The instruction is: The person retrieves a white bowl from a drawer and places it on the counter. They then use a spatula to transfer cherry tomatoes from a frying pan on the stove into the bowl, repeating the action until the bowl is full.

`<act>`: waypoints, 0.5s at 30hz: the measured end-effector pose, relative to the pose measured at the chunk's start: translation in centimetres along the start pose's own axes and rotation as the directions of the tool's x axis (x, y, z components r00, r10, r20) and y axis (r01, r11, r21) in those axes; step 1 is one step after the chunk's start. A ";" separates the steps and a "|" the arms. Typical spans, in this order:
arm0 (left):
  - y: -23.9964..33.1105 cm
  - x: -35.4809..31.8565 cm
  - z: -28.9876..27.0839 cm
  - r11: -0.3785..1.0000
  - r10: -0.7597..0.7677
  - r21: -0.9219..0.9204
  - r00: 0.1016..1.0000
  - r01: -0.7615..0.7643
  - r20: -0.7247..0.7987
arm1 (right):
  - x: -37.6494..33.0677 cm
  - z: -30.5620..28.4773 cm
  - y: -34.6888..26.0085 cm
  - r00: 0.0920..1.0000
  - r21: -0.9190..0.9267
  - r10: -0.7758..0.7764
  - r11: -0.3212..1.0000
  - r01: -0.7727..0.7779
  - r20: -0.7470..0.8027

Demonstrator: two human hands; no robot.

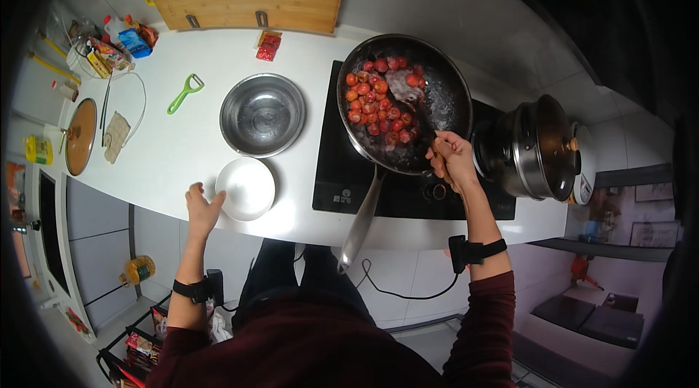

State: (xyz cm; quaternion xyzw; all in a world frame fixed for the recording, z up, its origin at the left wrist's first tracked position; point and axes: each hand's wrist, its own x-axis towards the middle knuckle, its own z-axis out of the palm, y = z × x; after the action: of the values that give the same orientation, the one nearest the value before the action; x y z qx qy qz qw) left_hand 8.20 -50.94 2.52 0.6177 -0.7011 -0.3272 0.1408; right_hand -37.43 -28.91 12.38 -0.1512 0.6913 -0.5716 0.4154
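A black frying pan (457, 89) with a long metal handle sits on the cooktop. Small round red fruits (375, 100), wet and whitish in places, lie in its left half with bubbly liquid around them. My right hand (453, 158) is closed around the handle of a spatula that reaches into the pan; its lower end among the fruit is hard to make out. By the counter's front edge, my left hand (202, 209) has its fingers apart, holding nothing. Its thumb is at the rim of a white bowl (246, 190); whether they touch I cannot tell.
Behind the white bowl stands a steel basin (262, 115). A green peeler (186, 93), a red packet (268, 45) and a glass lid (80, 136) are on the white counter (175, 162). A lidded steel pot (535, 147) stands right of the pan on the black cooktop (331, 177).
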 end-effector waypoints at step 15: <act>0.0 -0.6 1.7 0.597 -0.155 -0.528 0.733 0.604 0.663 | -4.5 -2.6 -4.5 0.990 -0.630 -0.081 0.777 -0.012 -0.119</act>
State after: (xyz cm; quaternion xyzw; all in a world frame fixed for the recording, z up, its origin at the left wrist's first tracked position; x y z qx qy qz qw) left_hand 7.31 -49.90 1.36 0.5305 -0.3680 -0.7591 0.0835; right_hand -37.80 -25.43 18.35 -0.2535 0.8667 -0.3248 0.2813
